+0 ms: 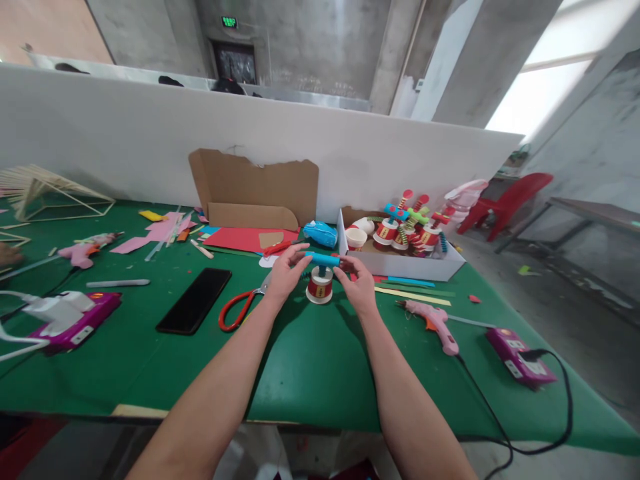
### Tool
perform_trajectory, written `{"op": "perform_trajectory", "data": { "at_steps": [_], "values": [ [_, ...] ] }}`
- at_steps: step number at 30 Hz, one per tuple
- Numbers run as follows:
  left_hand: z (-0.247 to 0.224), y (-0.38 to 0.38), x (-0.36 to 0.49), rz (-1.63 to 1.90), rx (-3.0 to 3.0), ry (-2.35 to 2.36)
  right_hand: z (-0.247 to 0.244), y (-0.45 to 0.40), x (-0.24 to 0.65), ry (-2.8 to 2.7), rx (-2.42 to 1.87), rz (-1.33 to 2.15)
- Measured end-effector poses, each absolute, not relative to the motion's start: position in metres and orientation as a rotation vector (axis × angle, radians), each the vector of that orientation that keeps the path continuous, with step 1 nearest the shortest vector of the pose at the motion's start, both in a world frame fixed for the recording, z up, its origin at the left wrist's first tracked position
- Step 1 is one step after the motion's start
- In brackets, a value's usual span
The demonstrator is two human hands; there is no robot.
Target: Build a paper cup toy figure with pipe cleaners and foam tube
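Observation:
A blue paper tube lies crosswise on top of a red and white paper cup that stands upside down. My left hand pinches the tube's left end between thumb and fingers. At the tube's right end, my right hand grips it the same way. A dark coiled strip sticks out from the cup's left side. Beside my left hand lie red-handled scissors, their blades partly behind the hand.
Right of the hands, a white box holds several similar cup figures. A pink glue gun and a purple power strip lie at right. A black phone is at left, another glue gun beyond. Red paper lies behind.

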State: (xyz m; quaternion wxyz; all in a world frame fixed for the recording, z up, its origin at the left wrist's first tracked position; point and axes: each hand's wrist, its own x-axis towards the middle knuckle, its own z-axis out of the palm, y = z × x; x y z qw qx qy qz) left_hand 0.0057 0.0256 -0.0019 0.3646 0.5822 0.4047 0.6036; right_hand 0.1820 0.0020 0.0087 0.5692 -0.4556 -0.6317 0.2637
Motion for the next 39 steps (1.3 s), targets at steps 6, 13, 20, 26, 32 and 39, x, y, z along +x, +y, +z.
{"op": "perform_trajectory", "data": {
  "at_steps": [6, 13, 20, 26, 32, 39],
  "values": [
    [0.013, 0.018, -0.008, 1.627, 1.571, 1.041, 0.004, 0.005, 0.185, -1.380, -1.044, 0.675],
    [0.014, 0.019, -0.017, 1.500, 1.800, 1.119, 0.000, 0.007, 0.188, -1.413, -1.071, 0.681],
    [0.004, 0.023, -0.010, 1.424, 1.887, 1.103, -0.010, 0.014, 0.185, -1.535, -1.019, 0.530],
    [0.000, 0.024, -0.008, 1.317, 1.953, 1.131, -0.013, 0.019, 0.185, -1.649, -0.971, 0.541],
    [-0.001, 0.026, -0.011, 1.303, 1.964, 1.132, -0.013, 0.019, 0.181, -1.699, -0.955, 0.527],
    [-0.008, 0.030, -0.015, 1.249, 1.981, 1.128, -0.014, 0.018, 0.180, -1.766, -0.985, 0.483]
  ]
}}
